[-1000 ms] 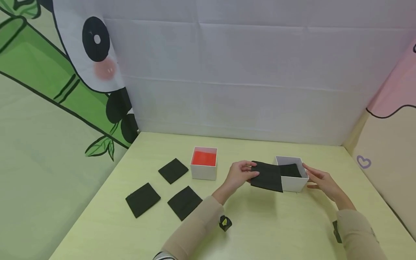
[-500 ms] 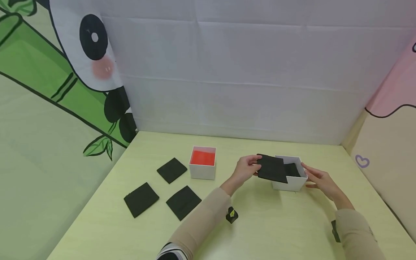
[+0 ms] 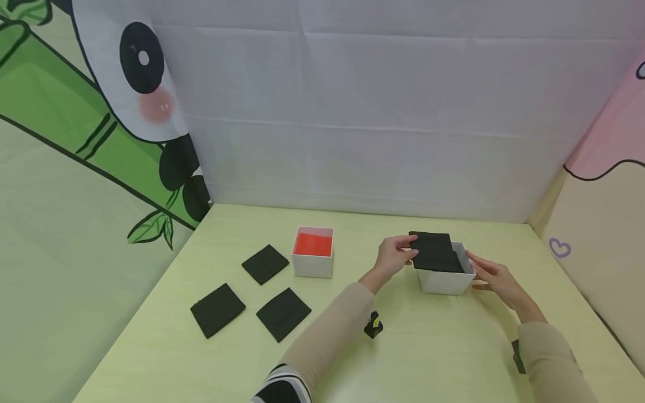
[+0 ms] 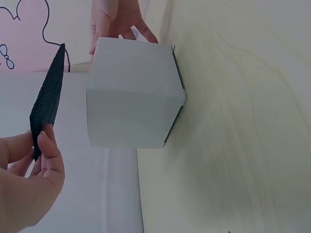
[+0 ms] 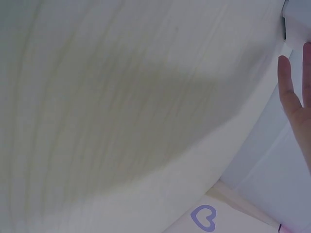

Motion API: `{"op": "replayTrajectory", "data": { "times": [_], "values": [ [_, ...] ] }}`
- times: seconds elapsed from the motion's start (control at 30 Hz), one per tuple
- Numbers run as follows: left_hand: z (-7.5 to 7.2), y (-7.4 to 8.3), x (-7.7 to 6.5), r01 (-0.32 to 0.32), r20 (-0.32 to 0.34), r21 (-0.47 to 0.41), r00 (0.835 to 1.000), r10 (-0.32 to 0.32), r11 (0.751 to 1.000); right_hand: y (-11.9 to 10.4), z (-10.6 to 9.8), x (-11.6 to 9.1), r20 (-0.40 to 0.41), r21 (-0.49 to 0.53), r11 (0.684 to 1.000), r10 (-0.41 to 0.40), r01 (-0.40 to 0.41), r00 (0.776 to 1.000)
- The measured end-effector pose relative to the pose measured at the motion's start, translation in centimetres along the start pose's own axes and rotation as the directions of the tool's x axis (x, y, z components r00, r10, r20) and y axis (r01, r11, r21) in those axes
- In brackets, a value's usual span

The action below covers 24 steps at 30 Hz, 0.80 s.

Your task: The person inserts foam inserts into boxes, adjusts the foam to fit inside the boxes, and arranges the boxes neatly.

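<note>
- Since half a second ago, the left hand [image 3: 394,256] has travelled right and a little farther from the person, so the black square [image 3: 433,250] now covers more of the right box [image 3: 443,282].
- Left fingers and thumb pinch that black square by its left edge; the left wrist view shows it nearly edge-on, tilted, and apart from the box — held above it rather than lying in it.
- Just past the right edge of the black square, a dark piece [image 3: 459,264] shows inside the right box.
- At the right side of this white box, the right hand [image 3: 499,281] keeps its place; its fingers are spread and fairly straight, and they touch the wall near the rim.
- Well to the left stands the left box [image 3: 312,266], also white and upright, with a red piece [image 3: 313,244] inside.
- Three more black squares lie flat on the counter [image 3: 413,358], each turned at an angle and apart from the others: a far square [image 3: 265,264] near the left box, an outer square [image 3: 218,310] farthest left, and a near square [image 3: 284,314] closest to the left sleeve [image 3: 335,330].
- Behind the counter hangs a pale cloth [image 3: 327,123]; on the left a printed green bamboo stem [image 3: 65,106], on the right a small purple heart [image 3: 560,248].
</note>
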<state>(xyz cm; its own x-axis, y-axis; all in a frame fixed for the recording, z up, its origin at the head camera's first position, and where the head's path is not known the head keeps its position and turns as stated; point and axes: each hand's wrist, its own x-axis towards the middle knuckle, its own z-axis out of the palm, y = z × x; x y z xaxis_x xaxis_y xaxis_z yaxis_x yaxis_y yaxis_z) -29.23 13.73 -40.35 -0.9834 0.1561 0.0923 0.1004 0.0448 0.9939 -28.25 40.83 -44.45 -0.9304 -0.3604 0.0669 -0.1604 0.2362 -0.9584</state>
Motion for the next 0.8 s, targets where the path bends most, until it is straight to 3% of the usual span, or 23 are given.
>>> {"op": "replayTrajectory", "data": {
  "times": [0.4, 0.8],
  "values": [
    [1.7, -0.4, 1.9, 0.006, -0.052, 0.09, 0.999, -0.001, 0.996, 0.4, -0.2, 0.1, 0.001, 0.0, 1.0, -0.006, 0.006, 1.0],
    [3.6, -1.1, 2.6, 0.046, -0.054, 0.181, 0.998, -0.037, 0.982, 0.5, -0.2, 0.1, 0.001, 0.023, 1.0, -0.016, 0.016, 1.0]
  ]
}}
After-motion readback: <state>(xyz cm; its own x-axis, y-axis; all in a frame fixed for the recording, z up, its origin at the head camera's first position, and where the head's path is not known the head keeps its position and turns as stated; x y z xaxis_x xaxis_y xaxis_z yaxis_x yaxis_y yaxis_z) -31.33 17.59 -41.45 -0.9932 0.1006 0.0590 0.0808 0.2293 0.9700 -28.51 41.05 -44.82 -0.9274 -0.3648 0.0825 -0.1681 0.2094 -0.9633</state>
